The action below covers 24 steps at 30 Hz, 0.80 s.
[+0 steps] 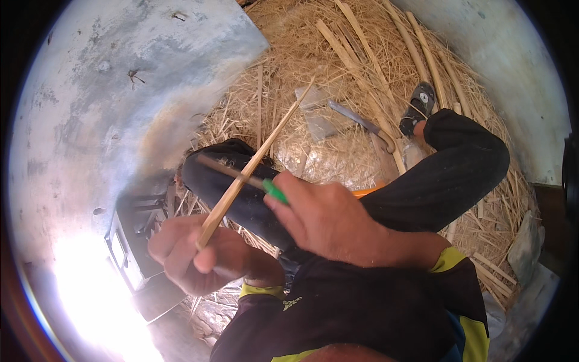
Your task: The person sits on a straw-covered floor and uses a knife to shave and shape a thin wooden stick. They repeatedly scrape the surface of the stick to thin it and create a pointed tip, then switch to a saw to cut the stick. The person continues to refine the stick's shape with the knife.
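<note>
My left hand (196, 253) is closed around the thick lower end of a long, pale wooden strip (256, 158). The strip slants up and away to the right, tapering to a thin point. In my right hand (335, 220) is a green-handled knife (275, 190), its narrow blade lying across the strip's middle. Motion blurs the blade, so I cannot tell which way its edge faces. Both hands are above my lap, near my bent left leg.
A hand saw or long blade with a curved wooden handle (386, 140) lies on the shaving-strewn floor (289, 36). Long split strips (356, 54) and round poles (428, 57) lie at the far right. A dark box-like object (129, 241) stands by the left wall (120, 114).
</note>
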### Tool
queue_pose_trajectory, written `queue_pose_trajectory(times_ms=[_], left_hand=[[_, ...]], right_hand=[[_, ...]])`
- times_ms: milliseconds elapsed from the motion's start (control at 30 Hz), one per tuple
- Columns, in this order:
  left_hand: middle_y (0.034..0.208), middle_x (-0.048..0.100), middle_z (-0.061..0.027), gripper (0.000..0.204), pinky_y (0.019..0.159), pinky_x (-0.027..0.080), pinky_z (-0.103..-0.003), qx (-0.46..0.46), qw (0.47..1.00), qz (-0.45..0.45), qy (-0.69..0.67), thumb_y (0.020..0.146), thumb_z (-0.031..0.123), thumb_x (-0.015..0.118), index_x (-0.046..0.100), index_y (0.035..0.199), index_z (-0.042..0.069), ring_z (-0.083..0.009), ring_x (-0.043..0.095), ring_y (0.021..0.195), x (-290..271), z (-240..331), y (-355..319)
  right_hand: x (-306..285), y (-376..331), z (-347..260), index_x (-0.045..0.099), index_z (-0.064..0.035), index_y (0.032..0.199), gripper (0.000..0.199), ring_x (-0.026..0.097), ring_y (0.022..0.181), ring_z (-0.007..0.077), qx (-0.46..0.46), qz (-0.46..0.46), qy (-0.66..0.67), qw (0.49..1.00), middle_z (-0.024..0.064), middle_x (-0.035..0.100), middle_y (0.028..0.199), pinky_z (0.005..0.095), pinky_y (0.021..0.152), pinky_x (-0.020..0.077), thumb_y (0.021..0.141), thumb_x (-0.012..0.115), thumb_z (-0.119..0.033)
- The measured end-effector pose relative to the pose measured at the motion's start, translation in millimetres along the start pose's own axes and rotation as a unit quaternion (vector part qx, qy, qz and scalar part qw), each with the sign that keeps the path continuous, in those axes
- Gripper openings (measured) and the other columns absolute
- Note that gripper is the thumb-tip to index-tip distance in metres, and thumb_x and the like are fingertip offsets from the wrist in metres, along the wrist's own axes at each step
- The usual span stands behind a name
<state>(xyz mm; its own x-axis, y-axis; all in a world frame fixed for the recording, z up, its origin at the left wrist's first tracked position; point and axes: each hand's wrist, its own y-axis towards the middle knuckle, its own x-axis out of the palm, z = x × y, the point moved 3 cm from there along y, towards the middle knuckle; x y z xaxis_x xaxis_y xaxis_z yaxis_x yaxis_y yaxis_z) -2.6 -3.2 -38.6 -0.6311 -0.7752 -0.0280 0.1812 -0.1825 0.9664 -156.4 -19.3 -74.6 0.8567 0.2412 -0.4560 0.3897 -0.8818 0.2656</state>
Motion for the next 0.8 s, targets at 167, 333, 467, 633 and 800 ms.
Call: queue_pose_trajectory(times_ms=[167,333,467,633,800], left_hand=[[0.067,0.055,-0.0102,0.038,0.052,0.035,-0.029,-0.065,0.995,-0.063,0.039,0.098,0.032,0.054,0.057,0.074,0.002,-0.0172,0.048,0.057,17.5,0.7,-6.6],[0.067,0.053,-0.0091,0.035,0.055,0.039,-0.027,0.016,0.997,0.03,0.075,0.099,0.025,0.049,0.057,0.074,0.002,-0.0184,0.053,0.065,-11.6,9.8,4.1],[0.068,0.053,-0.0089,0.036,0.054,0.039,-0.026,0.018,0.995,0.068,0.067,0.1,0.027,0.049,0.055,0.075,0.002,-0.0172,0.052,0.064,-24.8,18.9,17.7],[0.068,0.052,-0.0086,0.037,0.051,0.038,-0.025,0.019,0.995,0.083,0.058,0.1,0.03,0.049,0.053,0.077,0.002,-0.0157,0.051,0.062,-30.7,26.4,36.2],[0.069,0.051,-0.0084,0.039,0.049,0.037,-0.024,-0.016,0.992,0.11,0.055,0.1,0.033,0.049,0.052,0.078,0.002,-0.0142,0.049,0.061,-35.3,20.8,45.7]], right_hand=[[2.7,12.5,23.2,0.047,-0.0025,0.09,0.02,0.059,0.051,0.0351,0.023,0.036,-0.07,0.997,0.0155,0.056,0.057,0.043,0.045,0.0446,0.092,0.062,-0.015],[-0.6,-1.4,-4.6,0.047,-0.0023,0.09,0.022,0.058,0.048,0.0317,-0.039,-0.003,0.001,0.999,0.0121,0.053,0.057,0.0402,0.043,0.0449,0.091,0.063,-0.018],[-11.5,-10.8,-37.1,0.047,-0.0024,0.092,0.023,0.058,0.048,0.0286,-0.105,-0.024,0.06,0.992,0.0101,0.052,0.062,0.0384,0.042,0.0451,0.089,0.065,-0.017],[-14.7,-5.5,-41.8,0.046,-0.0016,0.094,0.023,0.058,0.048,0.0294,-0.082,-0.022,0.049,0.995,0.0108,0.053,0.064,0.0392,0.042,0.0461,0.089,0.064,-0.016],[-9.7,-6.2,-40.6,0.046,-0.0014,0.094,0.022,0.057,0.047,0.0305,-0.081,-0.027,0.052,0.995,0.0116,0.052,0.06,0.04,0.041,0.0454,0.09,0.063,-0.016]])
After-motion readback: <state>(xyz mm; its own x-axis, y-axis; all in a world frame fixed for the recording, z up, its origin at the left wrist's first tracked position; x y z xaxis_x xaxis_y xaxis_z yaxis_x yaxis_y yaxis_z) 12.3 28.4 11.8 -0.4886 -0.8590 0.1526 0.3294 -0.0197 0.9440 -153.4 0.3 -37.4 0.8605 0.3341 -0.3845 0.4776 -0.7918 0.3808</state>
